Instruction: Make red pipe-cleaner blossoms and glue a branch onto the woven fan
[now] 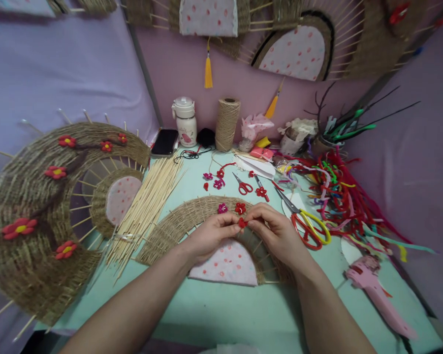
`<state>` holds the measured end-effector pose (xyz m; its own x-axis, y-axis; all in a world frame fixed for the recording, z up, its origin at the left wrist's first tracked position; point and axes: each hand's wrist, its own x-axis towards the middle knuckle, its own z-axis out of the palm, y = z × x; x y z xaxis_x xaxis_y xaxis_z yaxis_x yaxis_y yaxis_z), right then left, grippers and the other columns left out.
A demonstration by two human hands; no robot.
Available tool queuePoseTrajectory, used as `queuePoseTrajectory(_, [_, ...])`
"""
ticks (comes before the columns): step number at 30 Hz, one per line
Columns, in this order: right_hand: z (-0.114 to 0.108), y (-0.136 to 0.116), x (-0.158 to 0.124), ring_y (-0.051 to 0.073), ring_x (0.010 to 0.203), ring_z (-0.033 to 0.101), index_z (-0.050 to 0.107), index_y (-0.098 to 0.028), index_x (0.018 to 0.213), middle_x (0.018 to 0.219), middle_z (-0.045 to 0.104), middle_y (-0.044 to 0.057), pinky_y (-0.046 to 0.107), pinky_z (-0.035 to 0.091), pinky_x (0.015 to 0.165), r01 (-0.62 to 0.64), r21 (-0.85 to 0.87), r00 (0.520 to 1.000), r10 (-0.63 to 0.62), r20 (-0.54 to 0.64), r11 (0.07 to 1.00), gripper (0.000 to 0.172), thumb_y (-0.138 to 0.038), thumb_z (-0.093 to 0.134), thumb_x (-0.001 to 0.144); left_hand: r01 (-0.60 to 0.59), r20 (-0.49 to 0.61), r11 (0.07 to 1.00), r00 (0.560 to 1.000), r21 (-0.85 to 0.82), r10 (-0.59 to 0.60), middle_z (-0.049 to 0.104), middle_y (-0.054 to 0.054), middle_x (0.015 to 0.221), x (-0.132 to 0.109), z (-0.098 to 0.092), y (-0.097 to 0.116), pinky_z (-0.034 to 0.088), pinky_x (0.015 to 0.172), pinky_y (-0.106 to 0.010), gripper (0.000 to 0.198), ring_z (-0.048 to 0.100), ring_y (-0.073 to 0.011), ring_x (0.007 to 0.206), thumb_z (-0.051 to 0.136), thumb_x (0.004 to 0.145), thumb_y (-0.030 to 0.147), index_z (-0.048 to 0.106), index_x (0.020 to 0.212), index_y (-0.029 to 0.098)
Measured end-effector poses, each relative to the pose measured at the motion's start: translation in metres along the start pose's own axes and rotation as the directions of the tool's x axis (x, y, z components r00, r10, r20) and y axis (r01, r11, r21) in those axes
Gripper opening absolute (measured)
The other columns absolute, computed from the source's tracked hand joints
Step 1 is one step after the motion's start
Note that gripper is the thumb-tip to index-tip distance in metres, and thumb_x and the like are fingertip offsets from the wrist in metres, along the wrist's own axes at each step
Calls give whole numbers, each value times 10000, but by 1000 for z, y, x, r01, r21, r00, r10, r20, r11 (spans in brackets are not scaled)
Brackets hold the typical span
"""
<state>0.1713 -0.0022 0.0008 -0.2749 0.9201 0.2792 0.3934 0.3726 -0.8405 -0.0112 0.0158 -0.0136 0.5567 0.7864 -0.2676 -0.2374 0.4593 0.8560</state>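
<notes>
Between the fingertips of my left hand and my right hand is a small red flower, pinched from both sides. Both hands are closed over a half-round woven fan that lies on the table, its white centre panel dotted with red. Just beyond my fingers, a magenta flower and a red flower rest on the weave. Farther back lie purple flowers, small red-handled scissors and a pen with a red flower against it.
A pink glue gun and large scissors lie on the right, near tangled pipe cleaners. Thin sticks and a decorated woven fan are on the left. Behind stand a phone, bottle and twine spool.
</notes>
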Motion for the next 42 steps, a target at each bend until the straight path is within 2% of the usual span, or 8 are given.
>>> queuePoseTrajectory(5, [-4,-5,0,194,925,547,600,-218,838,899,611,52,358,447,836,78,-103,992,-67,104,992,165,-231,486,956,147,94,985,986,-93,-138,596,-1,711,-2,-7,2,370,686,-250,244,509,-97,677,832,602,273,658,709,140])
queuePoseTrajectory(11, [-9,-11,-3,203,897,517,588,-216,857,902,613,62,363,437,795,164,-193,964,-115,242,967,161,-224,465,961,260,132,964,959,-57,-250,609,-6,692,-2,-10,5,381,652,-246,224,515,-99,657,836,556,232,670,670,135])
queuePoseTrajectory(18, [-11,-11,-3,205,903,505,581,-218,812,865,598,53,364,435,796,177,-200,943,-107,316,964,194,-209,456,961,245,153,965,954,93,-257,594,9,670,-3,-10,6,385,667,-261,180,509,-101,657,790,605,227,639,653,141])
queuePoseTrajectory(22, [-10,-7,-3,195,915,558,621,-222,900,927,617,54,354,453,808,55,-114,990,-39,139,992,149,-243,485,957,142,129,977,978,160,-163,593,8,711,-4,-10,10,391,687,-269,169,515,-105,675,745,685,269,630,701,146])
queuePoseTrajectory(25, [-11,-4,-4,191,921,591,645,-230,972,957,640,55,342,469,806,-6,-59,1000,8,27,998,141,-255,509,950,75,128,971,986,227,-107,596,9,735,-4,-12,11,389,694,-268,148,521,-107,691,702,744,280,626,726,154])
queuePoseTrajectory(29, [-11,-3,-4,183,859,612,687,-236,909,862,668,36,342,484,787,63,-35,996,-61,65,997,126,-255,563,923,77,177,974,977,213,-116,589,1,753,-4,-15,12,397,693,-267,157,519,-109,705,723,729,286,645,743,150])
queuePoseTrajectory(37, [-7,-9,-1,170,824,612,704,-227,911,836,694,39,347,489,778,187,-6,973,-184,141,982,107,-224,597,913,240,255,969,935,57,-246,577,-10,676,-3,-17,9,393,625,-245,275,489,-98,636,830,600,315,675,704,114])
queuePoseTrajectory(42, [-5,-10,-2,169,811,588,693,-226,904,802,677,31,341,481,755,245,-38,967,-241,78,969,83,-179,628,886,256,238,966,940,-20,-244,595,-10,685,-2,-16,5,379,634,-237,266,504,-98,642,849,601,290,680,717,120])
